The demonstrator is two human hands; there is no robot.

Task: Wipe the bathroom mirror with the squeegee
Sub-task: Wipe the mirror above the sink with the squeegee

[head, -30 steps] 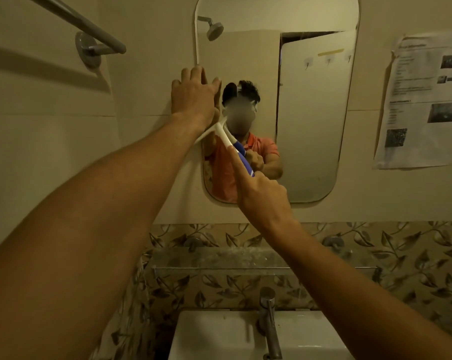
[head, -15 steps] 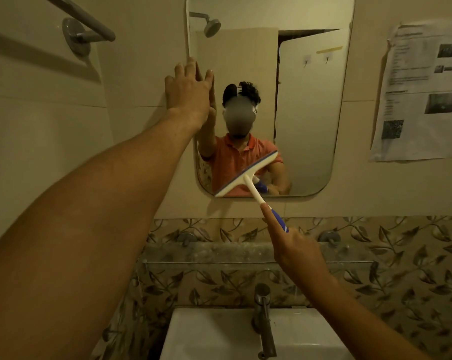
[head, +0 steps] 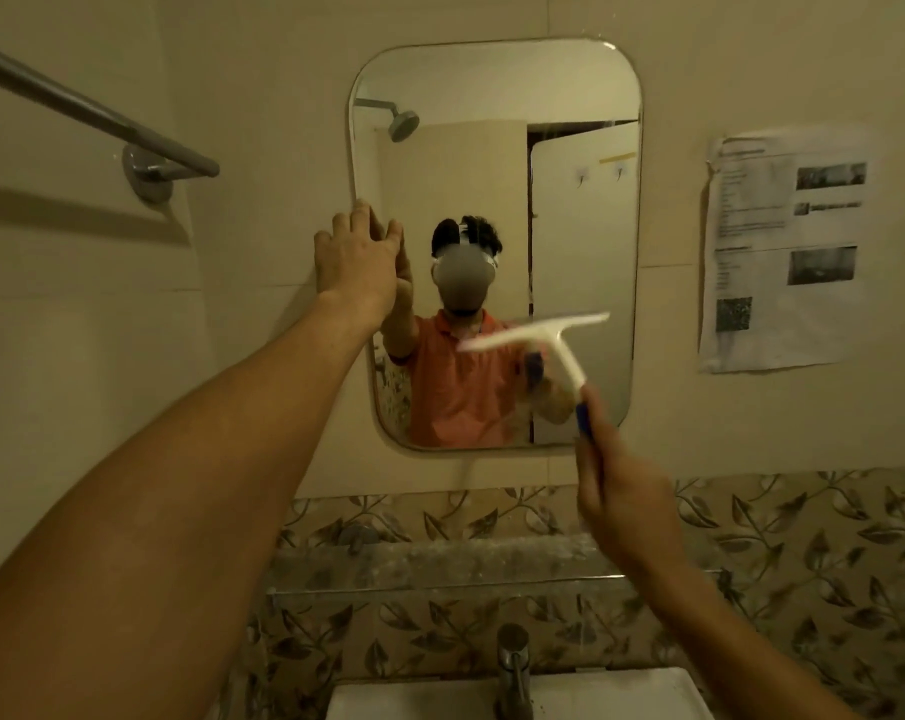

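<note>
The person stood at the mirror (head: 569,85) with the squeegee (head: 543,335) in the right hand (head: 624,498), fingers curled tight round its blue handle. The white blade was blurry and sat in front of the lower right part of the glass; I could not tell if it touched. The left hand (head: 354,259) was spread flat on the mirror's left edge, as if to steady it. To wipe well, I thought the blade should lie flat on the glass and slide in one long, even line, each line lapping over the next. The paper (head: 783,246) on the wall hung near the right edge, so strokes should stop there. The shelf (head: 440,563) and tap (head: 512,667) were well below, so there was room to pull down
</note>
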